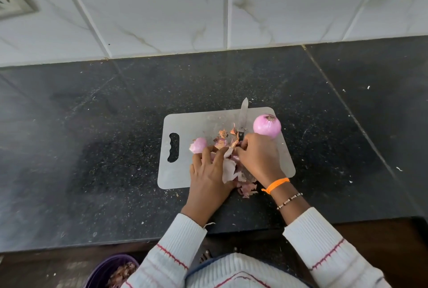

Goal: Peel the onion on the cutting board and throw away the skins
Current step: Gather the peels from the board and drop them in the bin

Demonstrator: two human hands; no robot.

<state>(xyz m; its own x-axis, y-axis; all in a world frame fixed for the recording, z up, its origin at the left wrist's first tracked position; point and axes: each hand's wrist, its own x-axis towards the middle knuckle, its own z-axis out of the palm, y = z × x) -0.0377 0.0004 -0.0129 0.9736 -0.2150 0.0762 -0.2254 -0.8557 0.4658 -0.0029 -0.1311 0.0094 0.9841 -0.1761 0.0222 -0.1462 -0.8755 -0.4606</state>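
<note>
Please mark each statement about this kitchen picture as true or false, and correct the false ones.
1. A big peeled onion lies at the far right corner of the cutting board. True.
2. The knife is held in the left hand. False: it lies on the board, its tip past the far edge, and the left hand is on the onion skins.
3. Both hands are at the skins; the right hand also gathers them. True.
4. All skins lie on the board. False: some lie on the dark counter at the board's near edge.
5. The purple bin stands on the counter. False: it is below, on the floor.
</note>
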